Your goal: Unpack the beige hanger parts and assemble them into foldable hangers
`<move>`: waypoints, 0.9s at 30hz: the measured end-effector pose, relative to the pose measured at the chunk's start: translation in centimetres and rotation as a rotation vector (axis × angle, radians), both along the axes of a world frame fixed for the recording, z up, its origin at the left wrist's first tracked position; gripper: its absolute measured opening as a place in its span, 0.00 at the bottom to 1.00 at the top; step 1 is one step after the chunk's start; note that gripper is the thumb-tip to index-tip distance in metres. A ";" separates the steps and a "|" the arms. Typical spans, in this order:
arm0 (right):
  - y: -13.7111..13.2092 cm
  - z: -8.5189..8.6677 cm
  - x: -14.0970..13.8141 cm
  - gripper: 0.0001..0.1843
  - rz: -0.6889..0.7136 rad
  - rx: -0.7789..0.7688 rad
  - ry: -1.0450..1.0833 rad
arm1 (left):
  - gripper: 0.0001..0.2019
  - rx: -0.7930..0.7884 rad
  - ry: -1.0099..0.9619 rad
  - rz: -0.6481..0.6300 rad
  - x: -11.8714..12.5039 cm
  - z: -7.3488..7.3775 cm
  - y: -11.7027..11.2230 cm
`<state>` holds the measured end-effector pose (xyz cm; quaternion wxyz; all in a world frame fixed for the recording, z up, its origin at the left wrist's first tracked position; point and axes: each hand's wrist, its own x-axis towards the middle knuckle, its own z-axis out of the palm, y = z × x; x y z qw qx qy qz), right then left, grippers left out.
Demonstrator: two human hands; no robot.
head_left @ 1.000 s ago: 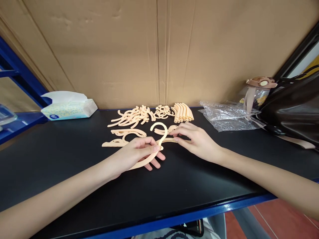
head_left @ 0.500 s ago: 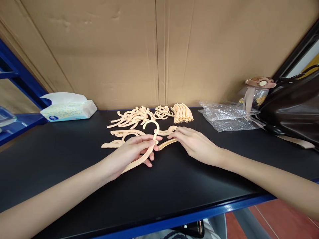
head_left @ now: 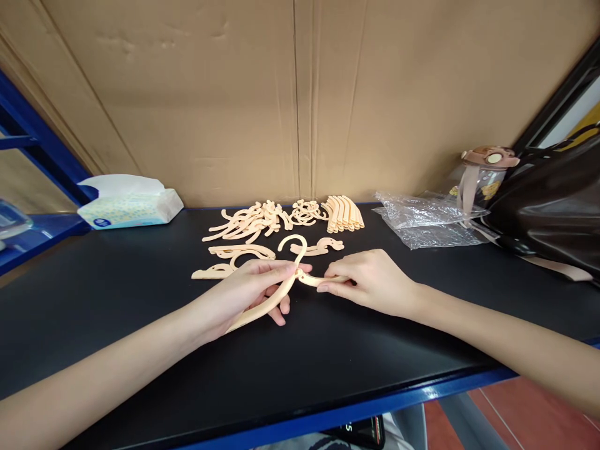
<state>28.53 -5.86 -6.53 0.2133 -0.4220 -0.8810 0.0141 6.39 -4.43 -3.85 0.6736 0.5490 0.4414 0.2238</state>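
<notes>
We see two hands, both at work near the centre of the frame. The left hand [head_left: 262, 278] is clamped, thumb against fingers, on one hanger hook [head_left: 305, 247] and one curved hanger arm [head_left: 262, 307], which runs down to the lower left. The right hand [head_left: 368, 275] is clamped on one second arm [head_left: 311, 281], just right of centre; its inner end meets the foot of the hook.

Behind the hands we count two folded hangers at centre left, the upper one [head_left: 241, 250] and the lower one [head_left: 213, 272], and one small folded piece [head_left: 319, 248] to the right of the hook. Farther up lie one heap of arms [head_left: 255, 220], one heap of hooks [head_left: 305, 212] and one stack of arms [head_left: 344, 212]; their pieces overlap, so we cannot count them.

At the left we find one tissue pack [head_left: 129, 207]; at the right, clear plastic wrapping [head_left: 426, 219] and one bottle [head_left: 487, 157].
</notes>
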 end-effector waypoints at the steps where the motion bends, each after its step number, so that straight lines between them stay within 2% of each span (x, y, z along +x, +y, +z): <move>1: 0.0 -0.1 0.0 0.22 0.006 0.026 0.000 | 0.16 -0.006 -0.005 -0.015 0.0 0.0 0.0; 9: 0.1 0.1 0.0 0.19 0.007 0.129 -0.019 | 0.15 -0.042 -0.046 -0.057 -0.7 -0.6 0.6; 13: 0.2 0.2 0.1 0.19 0.041 0.156 -0.037 | 0.14 -0.032 -0.011 -0.086 -0.7 -0.4 0.6; 18: -0.1 0.1 0.1 0.19 0.050 0.168 0.006 | 0.11 0.039 0.012 -0.099 -0.6 0.0 0.5; 27: -0.8 0.0 -0.2 0.21 0.062 0.116 0.014 | 0.12 0.236 0.122 -0.136 -0.2 0.8 0.0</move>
